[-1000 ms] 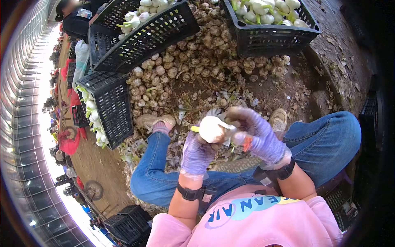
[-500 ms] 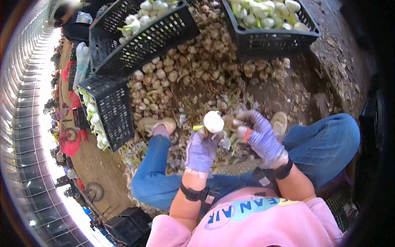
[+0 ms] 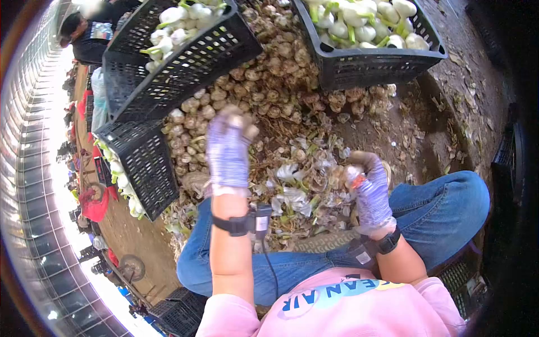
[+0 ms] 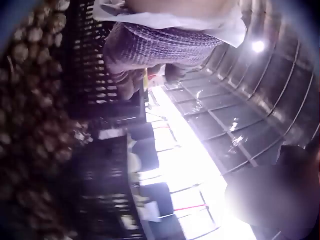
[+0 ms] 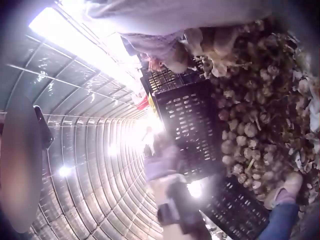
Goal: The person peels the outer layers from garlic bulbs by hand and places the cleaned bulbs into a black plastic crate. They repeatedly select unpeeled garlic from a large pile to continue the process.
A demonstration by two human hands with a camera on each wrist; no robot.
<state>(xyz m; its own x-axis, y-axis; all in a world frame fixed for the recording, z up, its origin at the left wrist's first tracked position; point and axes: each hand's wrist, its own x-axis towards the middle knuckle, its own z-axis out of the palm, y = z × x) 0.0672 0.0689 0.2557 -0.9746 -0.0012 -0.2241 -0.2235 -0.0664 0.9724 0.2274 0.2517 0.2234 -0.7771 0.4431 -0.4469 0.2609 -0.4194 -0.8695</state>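
My left hand (image 3: pixel 229 154), in a purple-and-white glove with browned fingers, reaches forward toward the black crate at the upper left. In the left wrist view the gloved hand (image 4: pixel 160 50) overlaps a crate's slatted side; its fingers bend down. Motion blurs the fingertips, and I cannot tell whether a garlic bulb is in them. My right hand (image 3: pixel 370 188) hovers over the heap of peelings (image 3: pixel 295 194), fingers loosely curved. There is an orange patch on its thumb. White trimmed garlic bulbs (image 3: pixel 177 36) with green stems lie in the upper-left crate (image 3: pixel 185 67).
Another black crate (image 3: pixel 382 70) of trimmed bulbs stands at the upper right. A third crate (image 3: pixel 140 168) is at the left. Between them, untrimmed garlic (image 3: pixel 275 76) is piled on the soil. My jeans-clad legs (image 3: pixel 443 208) frame the peelings. Another person (image 3: pixel 90 36) is at the far left.
My left hand, which held a white garlic bulb, has moved forward and left toward the crate. The right hand has moved slightly right, away from it. The view has shifted a little.
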